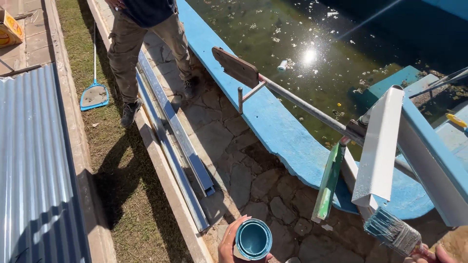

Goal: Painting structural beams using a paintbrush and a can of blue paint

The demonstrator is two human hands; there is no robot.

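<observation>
Your left hand [228, 243] wraps around a small round paint can [253, 238] of blue paint, low in the view over the stone paving [243, 180]. Your right hand [434, 254], at the bottom right corner, grips the handle of a wide paintbrush [392, 233], its bristles wet with blue paint and pointing up toward a white angled panel [380, 146]. That panel leans on a metal pole [302, 104] just above the brush, with a blue beam [434, 165] to the panel's right.

Risks, as a judgement: the loaded bristles sit close under the white panel and could smear it if your hand drifts up. The can is open and held one-handed, so a tilt could spill paint on the stones. The green pool water [302, 44] lies beyond the panel; anything dropped there would be hard to recover.

Most of your right hand is cut off by the frame, as is the brush handle. Another person [146, 39] stands far from the panel, seen only from the waist down.
</observation>
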